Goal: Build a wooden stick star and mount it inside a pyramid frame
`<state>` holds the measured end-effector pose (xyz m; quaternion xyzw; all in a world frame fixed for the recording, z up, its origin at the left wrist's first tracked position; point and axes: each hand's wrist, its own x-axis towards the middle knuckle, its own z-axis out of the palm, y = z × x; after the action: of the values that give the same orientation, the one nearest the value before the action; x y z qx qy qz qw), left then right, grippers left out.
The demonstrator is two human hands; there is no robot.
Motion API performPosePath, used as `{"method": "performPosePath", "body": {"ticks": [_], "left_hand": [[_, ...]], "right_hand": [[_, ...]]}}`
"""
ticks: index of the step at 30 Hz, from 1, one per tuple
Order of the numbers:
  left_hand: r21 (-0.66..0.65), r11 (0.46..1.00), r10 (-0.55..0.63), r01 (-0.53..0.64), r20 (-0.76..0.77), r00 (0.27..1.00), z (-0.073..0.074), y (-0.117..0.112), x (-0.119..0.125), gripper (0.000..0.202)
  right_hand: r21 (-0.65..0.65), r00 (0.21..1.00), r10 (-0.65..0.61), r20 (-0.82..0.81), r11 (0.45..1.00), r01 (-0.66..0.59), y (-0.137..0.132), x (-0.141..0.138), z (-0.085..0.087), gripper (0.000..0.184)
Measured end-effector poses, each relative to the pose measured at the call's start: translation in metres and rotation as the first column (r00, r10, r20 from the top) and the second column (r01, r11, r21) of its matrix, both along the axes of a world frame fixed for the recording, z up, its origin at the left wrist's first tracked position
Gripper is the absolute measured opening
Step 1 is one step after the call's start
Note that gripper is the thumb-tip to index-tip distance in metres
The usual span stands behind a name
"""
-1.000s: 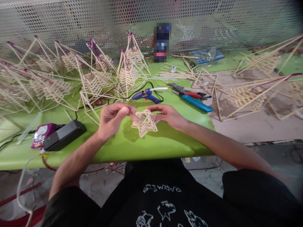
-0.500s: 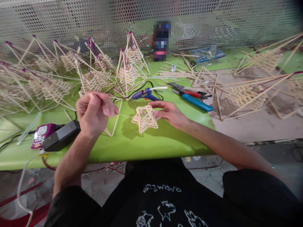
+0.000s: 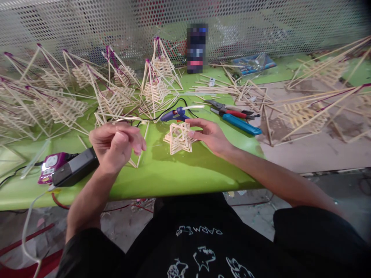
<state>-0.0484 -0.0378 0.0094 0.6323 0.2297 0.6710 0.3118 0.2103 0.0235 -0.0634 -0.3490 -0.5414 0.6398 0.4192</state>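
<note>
My right hand (image 3: 210,135) grips a small star-shaped stack of wooden sticks (image 3: 180,139), thumb and fingers on its right side. The star is tilted a little, and its shadow falls on the green tabletop. To the left, my left hand (image 3: 117,144) hovers over the table with its fingers curled and pressed together. Whatever may be between those fingertips is hidden. A blue glue gun (image 3: 174,115), a clear glue stick in its back, lies just behind the star. Beneath the left hand, part of a thin stick frame (image 3: 142,148) shows.
Several stick pyramids with purple tips (image 3: 156,85) crowd the back left. Pliers (image 3: 232,110) and a teal-handled cutter (image 3: 242,124) lie right of the glue gun. A black box (image 3: 75,168) sits at the left, a phone (image 3: 197,48) against the mesh (image 3: 116,23).
A thin pale strand between my left fingers and the star no longer shows. The left hand has dropped slightly with fingers curled more. The star has shifted slightly up and turned.
</note>
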Motion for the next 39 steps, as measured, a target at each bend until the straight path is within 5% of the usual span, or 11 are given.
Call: {"method": "performPosePath", "body": {"ticks": [6, 12, 14, 16, 18, 20, 33, 39], "left_hand": [[-0.036, 0.999, 0.022, -0.025, -0.078, 0.997, -0.003, -0.009, 0.001, 0.021], [0.117, 0.981, 0.169, -0.156, -0.109, 0.98, 0.006, -0.006, -0.008, 0.013], [0.242, 0.946, 0.292, -0.217, -0.339, 0.894, 0.007, -0.003, -0.014, 0.011], [0.382, 0.91, 0.365, -0.16, -0.558, 0.745, 0.006, 0.0, -0.019, 0.022], [0.459, 0.885, 0.402, -0.077, -0.67, 0.624, 0.004, 0.002, -0.02, 0.035], [0.504, 0.863, 0.428, -0.033, -0.695, 0.578, 0.003, 0.004, -0.019, 0.038], [0.439, 0.897, 0.398, -0.056, -0.744, 0.537, 0.007, -0.002, -0.012, 0.02], [0.427, 0.904, 0.346, -0.018, -0.705, 0.619, 0.009, -0.007, -0.008, 0.018]], "right_hand": [[0.088, 0.996, 0.006, 0.084, 0.996, -0.014, -0.004, 0.001, -0.002, 0.051], [0.098, 0.996, 0.011, 0.091, 0.995, -0.02, -0.004, 0.002, 0.0, 0.054], [0.112, 0.997, -0.014, 0.074, 0.994, 0.006, -0.003, 0.003, 0.001, 0.054], [0.126, 0.997, -0.032, 0.064, 0.992, 0.024, -0.001, 0.003, 0.001, 0.053], [0.129, 0.997, -0.04, 0.069, 0.991, 0.031, 0.0, 0.003, 0.001, 0.052], [0.119, 0.996, -0.035, 0.076, 0.993, 0.026, 0.002, 0.004, 0.0, 0.051], [0.124, 0.993, -0.008, 0.115, 0.992, -0.006, 0.002, 0.004, -0.003, 0.054], [0.142, 0.994, -0.045, 0.105, 0.989, 0.03, 0.003, 0.004, -0.004, 0.054]]}}
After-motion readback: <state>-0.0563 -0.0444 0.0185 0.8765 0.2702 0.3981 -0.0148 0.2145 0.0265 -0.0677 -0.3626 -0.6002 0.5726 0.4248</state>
